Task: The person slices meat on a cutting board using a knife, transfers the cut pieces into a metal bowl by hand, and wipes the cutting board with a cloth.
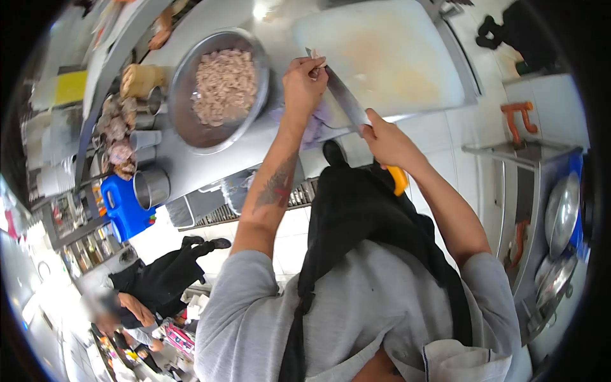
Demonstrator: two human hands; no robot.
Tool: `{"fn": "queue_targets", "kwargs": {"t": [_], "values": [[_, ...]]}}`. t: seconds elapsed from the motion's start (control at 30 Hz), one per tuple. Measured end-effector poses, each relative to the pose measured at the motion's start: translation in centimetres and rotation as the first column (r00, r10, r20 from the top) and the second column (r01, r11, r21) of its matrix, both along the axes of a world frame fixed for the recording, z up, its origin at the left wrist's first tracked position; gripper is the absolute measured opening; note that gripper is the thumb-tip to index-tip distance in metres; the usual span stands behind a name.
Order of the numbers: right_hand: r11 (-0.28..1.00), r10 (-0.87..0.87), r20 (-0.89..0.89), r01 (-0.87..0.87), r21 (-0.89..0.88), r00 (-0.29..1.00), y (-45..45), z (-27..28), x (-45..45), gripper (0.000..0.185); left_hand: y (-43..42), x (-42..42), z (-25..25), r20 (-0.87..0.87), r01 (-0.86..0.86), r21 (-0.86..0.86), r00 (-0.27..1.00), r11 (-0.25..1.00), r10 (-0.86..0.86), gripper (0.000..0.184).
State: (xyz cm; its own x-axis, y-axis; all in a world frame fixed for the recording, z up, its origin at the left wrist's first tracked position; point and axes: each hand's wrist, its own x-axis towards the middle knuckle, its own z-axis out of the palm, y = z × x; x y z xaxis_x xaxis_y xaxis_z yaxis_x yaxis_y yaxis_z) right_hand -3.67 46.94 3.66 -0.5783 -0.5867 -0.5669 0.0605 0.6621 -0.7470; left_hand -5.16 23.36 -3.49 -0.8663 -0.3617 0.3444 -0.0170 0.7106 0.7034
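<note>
My right hand [389, 141] is wrapped round the yellow handle of a large knife [345, 97], its blade slanting up and left over the edge of the cutting board. My left hand [304, 88] is closed near the blade's tip, fingers pinching a small pale scrap of meat [317, 58] against or beside the blade. Below the blade is the white cutting board [382, 54], stained pinkish and yellowish. Left of my left hand stands a large metal bowl [184, 121] with many chopped pieces of pale meat [224, 86] in it. A purple cloth [314, 132] lies at the counter's edge.
Metal containers [151, 188] and several bagged items stand along the counter's left side, above a blue jug [124, 207]. A co-worker in a black apron [159, 274] is at lower left. Another person's hand [161, 35] shows at top left. Pans [563, 213] are at right.
</note>
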Motion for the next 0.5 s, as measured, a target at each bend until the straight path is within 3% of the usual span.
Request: {"fn": "queue_targets", "kwargs": {"t": [0.03, 0.1, 0.2, 0.27, 0.3, 0.37, 0.43, 0.5], "values": [[0.998, 0.049, -0.034, -0.047, 0.040, 0.998, -0.9, 2.7, -0.3, 0.030, -1.4, 0.6, 2.1, -0.007, -0.026, -0.023, 1.000, 0.999, 0.026, 0.022], [0.994, 0.107, -0.092, -0.110, -0.026, 0.990, -3.3, 5.8, -1.2, 0.029, -5.2, 2.3, 5.8, -0.252, -0.158, 0.035, 0.954, 0.987, 0.161, 0.022], [0.987, 0.127, -0.148, -0.140, -0.081, 0.981, -5.5, 7.9, -2.5, 0.028, -14.0, 4.3, 7.5, -0.293, -0.203, 0.139, 0.927, 0.969, 0.236, 0.021], [0.998, 0.061, -0.134, -0.065, -0.026, 0.989, -5.1, 7.4, -3.5, 0.030, -20.6, 5.3, 6.4, -0.050, -0.402, -0.228, 0.914, 0.887, 0.402, 0.024], [0.997, 0.070, -0.133, -0.074, -0.027, 0.989, -4.4, 6.7, -3.6, 0.030, -22.8, 7.0, 5.9, -0.049, -0.410, -0.229, 0.911, 0.883, 0.410, 0.024], [0.998, -0.068, -0.090, 0.067, -0.012, 0.994, -2.1, 4.2, -3.9, 0.040, -25.9, 9.0, 5.6, -0.092, -0.299, -0.528, 0.951, 0.795, 0.297, 0.025], [0.976, -0.215, 0.023, 0.215, -0.012, 0.976, 1.0, 0.5, -4.1, 0.050, -19.9, 10.8, 10.2, 0.121, -0.419, -0.247, 0.882, 0.874, 0.456, 0.023], [0.944, -0.329, 0.066, 0.329, 0.014, 0.942, 4.4, -0.7, -3.3, 0.056, -13.2, 14.0, 10.4, 0.141, -0.203, -0.027, 0.969, 0.979, 0.205, 0.021]]}}
